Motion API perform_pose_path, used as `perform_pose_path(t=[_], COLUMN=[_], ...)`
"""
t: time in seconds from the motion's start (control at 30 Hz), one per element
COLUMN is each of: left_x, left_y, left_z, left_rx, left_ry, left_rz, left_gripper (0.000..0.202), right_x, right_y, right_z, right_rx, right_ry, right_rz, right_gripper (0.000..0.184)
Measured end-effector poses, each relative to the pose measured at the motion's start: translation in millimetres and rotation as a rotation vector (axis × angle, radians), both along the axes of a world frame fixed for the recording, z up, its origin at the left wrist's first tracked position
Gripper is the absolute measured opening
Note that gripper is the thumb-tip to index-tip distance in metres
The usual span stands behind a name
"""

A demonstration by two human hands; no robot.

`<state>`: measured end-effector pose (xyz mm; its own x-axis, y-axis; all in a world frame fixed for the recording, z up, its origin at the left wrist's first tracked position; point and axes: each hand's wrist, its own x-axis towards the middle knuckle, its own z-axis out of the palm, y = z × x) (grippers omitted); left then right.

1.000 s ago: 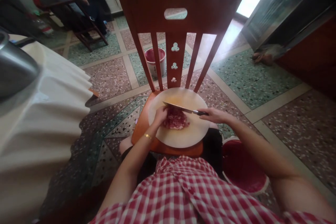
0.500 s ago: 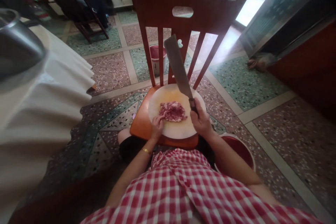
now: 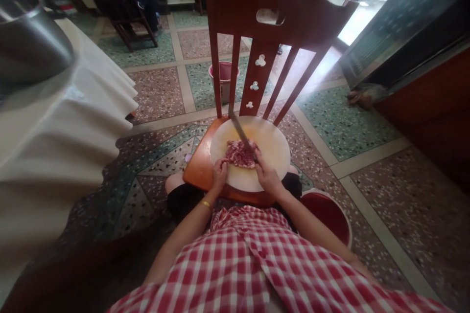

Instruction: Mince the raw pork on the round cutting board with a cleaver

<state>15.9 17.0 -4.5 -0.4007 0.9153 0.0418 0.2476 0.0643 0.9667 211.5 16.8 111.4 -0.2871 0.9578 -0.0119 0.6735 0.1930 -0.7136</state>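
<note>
A round pale cutting board (image 3: 273, 149) lies on the seat of a wooden chair (image 3: 279, 14) in front of me. A heap of chopped red meat (image 3: 237, 153) sits at its middle. My right hand (image 3: 267, 177) grips the handle of a cleaver (image 3: 239, 129), whose blade comes down edge-on into the meat. My left hand (image 3: 219, 173) rests with curled fingers on the near left rim of the board, beside the meat; whether it holds anything is unclear.
A red basin (image 3: 328, 212) stands on the floor at my right. A pink bucket (image 3: 223, 76) is behind the chair. A table with a white cloth (image 3: 62, 137) and a metal pot (image 3: 29, 39) is at left. A person sits far back left.
The cleaver, raised high half a second ago, has come down into the meat. A second ago it lay flat across the board. My left hand stays at the board's edge.
</note>
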Motion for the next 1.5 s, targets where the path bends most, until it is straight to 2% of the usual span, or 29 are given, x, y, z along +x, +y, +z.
perform_pose_path(t=[0.1, 0.23, 0.3, 0.43, 0.5, 0.67, 0.87, 1.07, 1.2, 1.43, 1.5], left_x=[1.4, 3.6, 4.2, 3.5, 3.0, 3.6, 4.1, 3.4, 2.5, 5.1, 6.0], left_y=[2.6, 5.9, 6.8, 6.2, 5.0, 2.4, 1.9, 1.4, 0.9, -0.2, 0.4], left_z=[3.0, 4.2, 3.2, 1.0, 0.7, 0.9, 0.9, 0.1, -0.4, 4.2, 5.2], left_rx=[-0.032, -0.052, -0.056, -0.070, -0.073, -0.068, -0.057, -0.052, -0.044, -0.042, -0.046], left_ry=[-0.055, -0.098, -0.111, -0.096, -0.081, -0.079, -0.050, -0.048, -0.071, -0.074, -0.072], left_rz=[0.018, 0.037, 0.050, 0.037, 0.020, 0.018, 0.027, 0.014, 0.004, -0.016, -0.008], left_gripper=[0.021, 0.020, 0.020, 0.020, 0.020, 0.021, 0.021, 0.022, 0.021, 0.021, 0.021], right_x=[2.2, -1.1, -4.8, -4.5, -2.6, -10.3, -8.9, 5.9, 11.0, 19.7, 15.1], right_y=[-3.2, -6.2, -6.6, -6.8, -6.5, -1.4, 7.6, -1.5, -9.2, -8.0, -4.2], right_z=[-9.3, 4.5, 6.0, -8.3, -9.0, 3.3, -21.6, -27.5, -21.3, 16.6, 15.0], right_rx=[-0.146, 0.028, 0.080, -0.128, -0.164, 0.026, -0.149, -0.164, -0.157, 0.033, 0.092], right_ry=[-0.072, 0.056, 0.079, -0.075, -0.094, 0.017, -0.287, -0.208, -0.134, 0.066, 0.099], right_rz=[-0.003, 0.010, 0.012, 0.011, 0.018, 0.075, 0.109, 0.087, 0.054, 0.002, 0.010], right_gripper=[0.048, 0.050, 0.051, 0.049, 0.049, 0.052, 0.051, 0.050, 0.049, 0.049, 0.051])
